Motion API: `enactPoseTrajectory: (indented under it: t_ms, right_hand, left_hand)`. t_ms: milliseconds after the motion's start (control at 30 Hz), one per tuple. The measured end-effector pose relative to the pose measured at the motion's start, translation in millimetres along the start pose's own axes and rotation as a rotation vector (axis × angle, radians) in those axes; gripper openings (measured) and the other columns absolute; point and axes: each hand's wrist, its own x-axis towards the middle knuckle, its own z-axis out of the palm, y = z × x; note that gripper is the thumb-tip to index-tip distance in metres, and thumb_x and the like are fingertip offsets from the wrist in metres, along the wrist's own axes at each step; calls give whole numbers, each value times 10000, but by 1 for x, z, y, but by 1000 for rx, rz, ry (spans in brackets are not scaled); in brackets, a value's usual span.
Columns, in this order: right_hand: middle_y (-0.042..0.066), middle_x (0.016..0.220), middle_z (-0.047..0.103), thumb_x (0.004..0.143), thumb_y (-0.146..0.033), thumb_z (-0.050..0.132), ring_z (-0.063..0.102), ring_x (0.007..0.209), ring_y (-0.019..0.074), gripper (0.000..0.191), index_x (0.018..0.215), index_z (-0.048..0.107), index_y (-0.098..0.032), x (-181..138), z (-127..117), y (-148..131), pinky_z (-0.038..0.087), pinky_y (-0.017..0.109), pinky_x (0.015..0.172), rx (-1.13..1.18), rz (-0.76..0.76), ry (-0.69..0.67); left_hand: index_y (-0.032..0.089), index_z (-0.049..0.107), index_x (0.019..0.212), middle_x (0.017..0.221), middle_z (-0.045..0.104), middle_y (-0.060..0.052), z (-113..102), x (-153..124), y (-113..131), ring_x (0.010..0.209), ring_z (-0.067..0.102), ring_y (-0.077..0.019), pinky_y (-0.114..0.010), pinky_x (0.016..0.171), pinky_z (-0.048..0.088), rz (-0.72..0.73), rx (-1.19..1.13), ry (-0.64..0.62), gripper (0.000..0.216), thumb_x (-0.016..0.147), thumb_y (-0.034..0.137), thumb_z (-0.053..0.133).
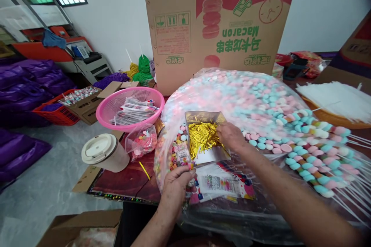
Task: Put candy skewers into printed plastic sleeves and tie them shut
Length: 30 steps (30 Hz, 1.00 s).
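My left hand (176,186) is closed at the table's front, thumb and fingers pinched on a small printed clear bag (182,153) with colourful candy showing. The exact grip is partly hidden. My right hand (231,136) reaches over the right side of an open box of gold twist ties (203,137). Its fingers are pressed together at the ties; what they hold is hidden. Flat printed bags (222,185) lie in front of the box, between my forearms. Behind spreads a large clear plastic bag of pink, blue and white marshmallows (232,92).
Marshmallow skewers (321,166) lie at the right, near white sticks (339,100) in an orange basket. At the left are a pink basket (101,117) of packets, a lidded cup (106,152), a small candy bag (143,141) and a loose yellow tie (144,170). A tall carton (174,4) stands behind.
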Motion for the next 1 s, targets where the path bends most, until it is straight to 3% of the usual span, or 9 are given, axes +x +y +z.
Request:
enactPoseTrajectory:
  t_ms: [167,300,400,467,567,633,767,900,1000]
  right_hand:
    - [49,703,595,832,-169,376,516,656,167,201,798,574,-182,0,-19,1,329,252,570,72,25,5]
    - [-5,630,552,841,-194,393,482,584,129,157,775,536,-195,-34,-34,-18,320,218,523,185,-57,-43]
    - [-24,643,540,873,-274,406,479,589,107,183,778,541,-195,-76,-33,-42,351,192,527,495,-246,-104]
    - [-18,648,533,885,-291,400,467,594,106,208,787,552,-188,-101,-22,-56,363,198,540,734,-326,-65]
    - [-23,611,508,871,-285,415,436,560,103,202,724,511,-184,-121,-2,-68,356,209,527,859,-229,27]
    - [-36,576,478,855,-315,436,423,530,100,216,679,464,-191,-124,7,-67,349,208,499,901,-129,-8]
    - [-57,551,440,840,-366,439,414,478,91,232,677,420,-201,-123,9,-58,344,201,455,1038,-59,-140]
    - [-53,542,431,810,-346,470,397,499,91,229,645,424,-194,-127,9,-55,314,205,466,991,-46,-62]
    - [-71,532,418,807,-370,494,389,475,93,196,846,506,-178,-136,7,-54,312,201,439,1066,26,-70]
  left_hand:
    - [132,637,793,667,643,-7,2,5,3,394,534,-99,-213,374,392,-51,-78,-39,299,569,307,731]
    - [128,641,783,671,625,-6,5,6,6,391,511,-88,-207,361,370,14,-92,-80,309,579,340,738]
    - [136,647,698,645,614,-2,9,5,6,473,524,-107,-216,407,394,69,-77,-91,201,597,303,695]
    - [148,655,682,644,614,3,13,3,3,571,545,-123,-224,496,429,142,-55,-122,148,628,285,648]
    - [161,663,704,631,603,11,17,1,-4,613,527,-124,-224,568,429,219,16,-179,145,684,270,570]
    - [162,661,741,627,594,14,17,-1,-9,571,490,-112,-217,536,406,193,59,-228,162,701,248,530]
    - [153,647,802,681,598,5,12,-7,-14,579,468,-103,-211,540,390,197,118,-341,186,761,281,517]
    - [141,640,697,669,587,-1,10,-14,-14,671,510,-126,-225,615,408,317,199,-318,279,778,398,569]
    - [136,661,688,657,617,-9,10,-17,-8,640,548,-129,-243,613,436,217,66,-325,262,703,397,664]
